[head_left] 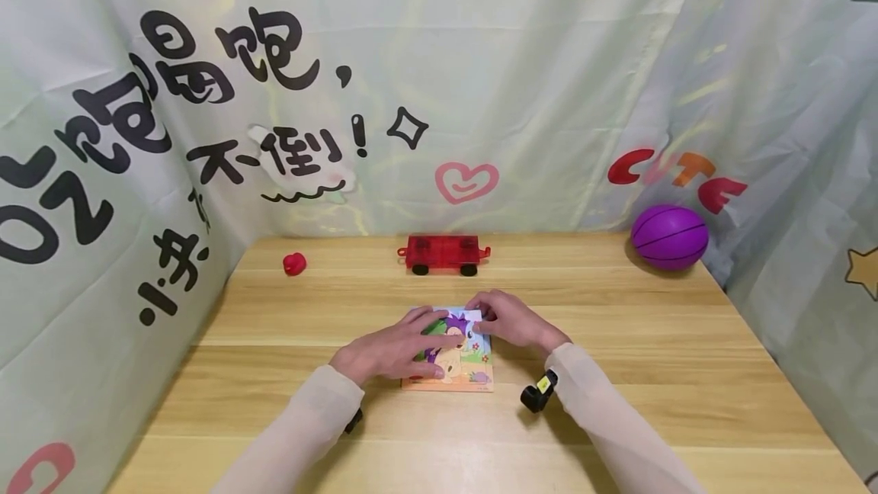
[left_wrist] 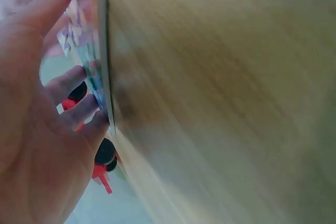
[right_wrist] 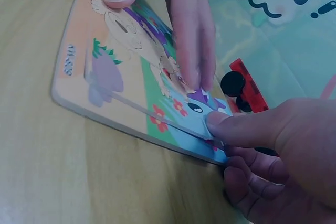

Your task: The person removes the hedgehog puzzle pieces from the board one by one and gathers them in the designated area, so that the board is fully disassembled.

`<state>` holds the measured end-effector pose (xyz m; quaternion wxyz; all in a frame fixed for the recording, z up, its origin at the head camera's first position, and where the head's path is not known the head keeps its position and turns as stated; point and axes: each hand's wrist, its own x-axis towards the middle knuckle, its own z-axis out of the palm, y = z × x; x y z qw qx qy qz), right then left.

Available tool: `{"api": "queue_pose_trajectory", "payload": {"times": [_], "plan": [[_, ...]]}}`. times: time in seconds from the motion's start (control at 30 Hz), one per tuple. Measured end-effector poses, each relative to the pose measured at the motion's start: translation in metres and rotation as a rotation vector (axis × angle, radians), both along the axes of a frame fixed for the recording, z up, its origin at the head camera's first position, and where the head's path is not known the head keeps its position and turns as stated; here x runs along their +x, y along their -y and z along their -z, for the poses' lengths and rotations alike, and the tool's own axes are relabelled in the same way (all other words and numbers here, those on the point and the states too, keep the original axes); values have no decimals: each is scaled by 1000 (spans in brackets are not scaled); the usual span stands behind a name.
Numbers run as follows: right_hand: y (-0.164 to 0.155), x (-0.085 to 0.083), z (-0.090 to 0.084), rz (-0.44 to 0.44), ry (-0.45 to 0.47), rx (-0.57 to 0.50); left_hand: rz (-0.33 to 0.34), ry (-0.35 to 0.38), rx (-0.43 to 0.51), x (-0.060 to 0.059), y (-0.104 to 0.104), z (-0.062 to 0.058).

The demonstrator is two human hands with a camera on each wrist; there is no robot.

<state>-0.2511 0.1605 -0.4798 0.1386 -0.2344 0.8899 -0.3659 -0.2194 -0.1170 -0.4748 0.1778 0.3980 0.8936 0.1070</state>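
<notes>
A cartoon jigsaw puzzle (head_left: 478, 368) in a thin flat tray lies on the wooden table, its picture showing an animal, red flowers and a purple pineapple. My left hand (head_left: 398, 345) reaches over it from the left, fingers spread and nearly straight on the surface. In the left wrist view the thumb and fingers of that hand (left_wrist: 42, 119) touch the tray (left_wrist: 103, 35) near its edge. At the far right corner my right hand (right_wrist: 289, 140) pinches the puzzle, thumb on the light blue part and fingers curled at the edge, their tips partly hidden.
Behind the puzzle stands a red toy wagon (head_left: 442, 251) with black wheels. A small red object (head_left: 294, 264) sits at the back left, and a purple ball (head_left: 669, 237) at the back right. A printed curtain (head_left: 521, 82) borders the table (head_left: 274, 380).
</notes>
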Motion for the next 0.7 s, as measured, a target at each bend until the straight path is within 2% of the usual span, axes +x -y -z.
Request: {"api": "queue_pose_trajectory", "payload": {"times": [0.13,0.3,0.53,0.7], "plan": [[1,0,2,25,15,-4,26,-18,-23,2,-1,0],[0,0,4,35,16,-8,22,-41,-43,4,-4,2],[-1,0,6,40,14,-30,30,-126,-51,5,-4,4],[-2,3,5,58,53,-105,49,-187,-66,6,-3,8]]}}
